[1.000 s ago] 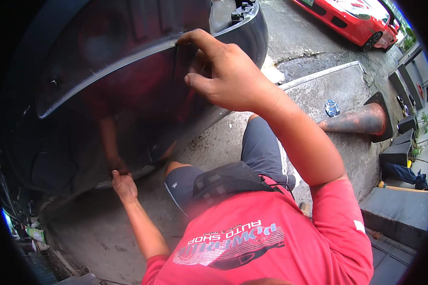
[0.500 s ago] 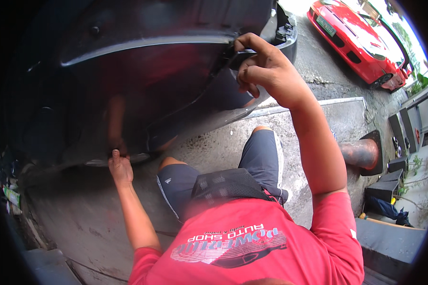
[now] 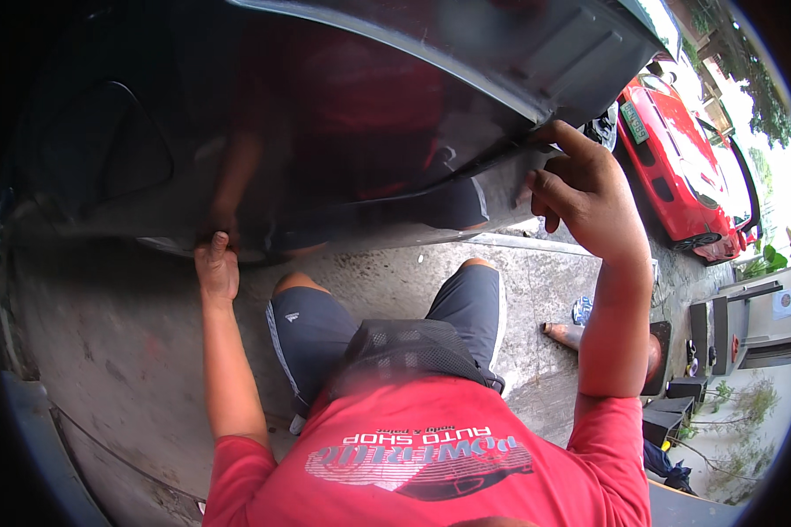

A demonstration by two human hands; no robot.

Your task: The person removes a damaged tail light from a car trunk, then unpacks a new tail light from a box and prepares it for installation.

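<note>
A glossy dark car body (image 3: pixel 343 114) fills the upper left, mirroring my red shirt and arms. Below its long diagonal seam lies the dark bumper (image 3: pixel 395 211). My left hand (image 3: pixel 217 268) grips the bumper's lower edge, thumb up against the outer face; its other fingers are largely hidden. Farther right and higher, my right hand (image 3: pixel 580 184) reaches to the seam's far end. Its index finger touches the edge there, while the thumb stands apart and the remaining fingers bend loosely. Nothing loose shows in either hand.
A red car (image 3: pixel 685 167) is parked at the upper right. A worn traffic cone (image 3: pixel 564 335) lies on its side on the concrete floor (image 3: pixel 132 351), partly behind my right arm. Dark boxes (image 3: pixel 668 417) and plants (image 3: pixel 747 404) line the wall at right.
The view has shifted, so the car body's diagonal edge and the red car sit farther right. Both hands keep their places on the car, the right index finger still at the seam's end.
</note>
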